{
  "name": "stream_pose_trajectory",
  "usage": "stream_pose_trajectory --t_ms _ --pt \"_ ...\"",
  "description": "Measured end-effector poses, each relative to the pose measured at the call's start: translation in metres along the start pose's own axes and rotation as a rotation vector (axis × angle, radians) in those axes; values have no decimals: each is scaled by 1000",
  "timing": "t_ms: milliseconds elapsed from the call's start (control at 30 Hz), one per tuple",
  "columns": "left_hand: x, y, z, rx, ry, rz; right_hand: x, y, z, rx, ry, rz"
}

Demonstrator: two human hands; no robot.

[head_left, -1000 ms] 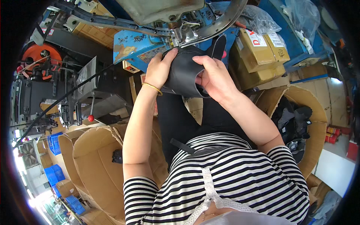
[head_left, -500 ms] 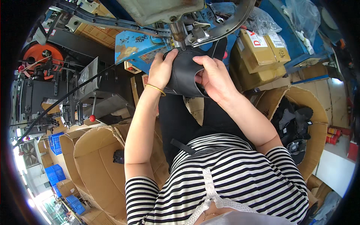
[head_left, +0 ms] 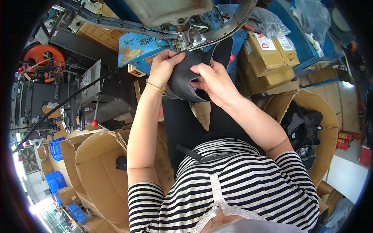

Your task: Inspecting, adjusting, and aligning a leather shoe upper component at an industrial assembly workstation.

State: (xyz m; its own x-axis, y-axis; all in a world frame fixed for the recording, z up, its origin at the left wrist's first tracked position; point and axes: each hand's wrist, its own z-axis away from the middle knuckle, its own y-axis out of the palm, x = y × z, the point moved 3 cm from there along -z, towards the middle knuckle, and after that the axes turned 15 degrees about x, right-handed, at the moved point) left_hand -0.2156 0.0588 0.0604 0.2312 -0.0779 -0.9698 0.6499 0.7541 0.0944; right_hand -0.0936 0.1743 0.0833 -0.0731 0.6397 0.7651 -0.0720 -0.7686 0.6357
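A black leather-like piece [head_left: 183, 79], shaped like a shoe upper with a curved opening, is held up under the head of a blue press machine [head_left: 190, 37]. My left hand [head_left: 162, 70] grips its left edge, thumb on top and fingers wrapped beneath. On the right, my right hand [head_left: 215, 81] pinches the rim of the opening, thumb outside and some fingers inside. The far edge of the piece lies below the machine's metal fixture; exactly where it touches is hidden. A black flap [head_left: 222, 52] of the same look extends up to the right.
A curved metal rail [head_left: 233, 25] arches over the work. Cardboard boxes [head_left: 268, 54] are stacked at the right, below plastic bags. An open carton [head_left: 328, 136] of black pieces stands at lower right, another large carton [head_left: 97, 167] at left. A dark machine with a red-knobbed lever [head_left: 94, 122] stands left.
Both hands and the black piece have shifted a little left. The machine's vertical rod, earlier down at the piece, no longer shows there; a metal fixture has swung left into its place.
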Motion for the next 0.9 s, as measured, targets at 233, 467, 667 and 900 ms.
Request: stream_pose_trajectory --t_ms 233,467,667,900 --pt "-1 5 1 -10 25 32 0 2 -2 -4 -4 30" --pt "-1 11 4 -246 201 -30 -1 -1 2 -9 18 13" --pt "-16 23 30 -9 280 -723 -15 4 24 88 -10 60" --pt "-25 6 9 122 172 -280 -9 17 4 116 -75 27"
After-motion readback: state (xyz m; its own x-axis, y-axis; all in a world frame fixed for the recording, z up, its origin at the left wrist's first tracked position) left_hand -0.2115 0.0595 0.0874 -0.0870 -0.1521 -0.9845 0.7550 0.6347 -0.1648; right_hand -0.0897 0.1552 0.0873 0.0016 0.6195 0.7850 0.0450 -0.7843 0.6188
